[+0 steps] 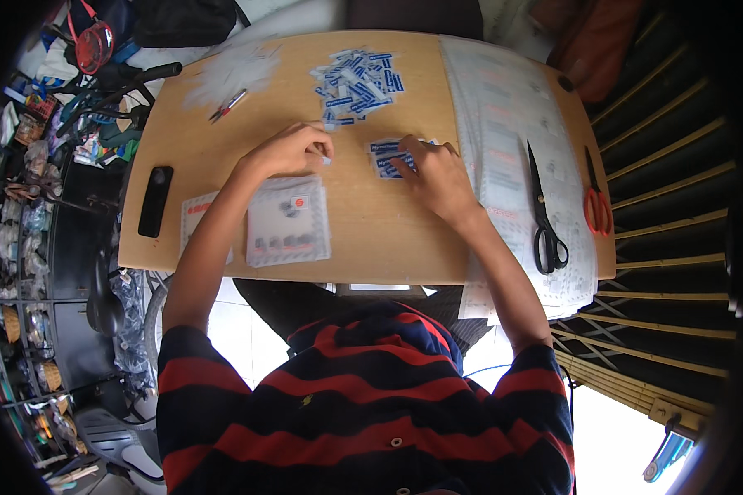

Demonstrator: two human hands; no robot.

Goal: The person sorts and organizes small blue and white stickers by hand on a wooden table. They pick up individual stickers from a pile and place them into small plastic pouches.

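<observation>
My left hand (291, 150) is closed, its fingertips pinching a small whitish-blue piece (326, 161) whose kind is too small to make out. Just below it lies a neat stack of clear plastic bags (287, 235) with orange print. My right hand (439, 181) is over a small group of blue-and-white labels (385, 147), thumb and forefinger apart and resting at their right side. Farther off, a loose heap of similar blue-and-white labels (357, 82) is spread on the wooden table (371, 231).
Large plastic sheets (504, 124) cover the table's right side, with black scissors (545, 214) and red-handled scissors (596, 206) on them. A black phone (155, 202) lies at the left edge. A small red-handled tool (228, 106) lies near clear film (235, 74). Packed shelves (33, 247) stand left.
</observation>
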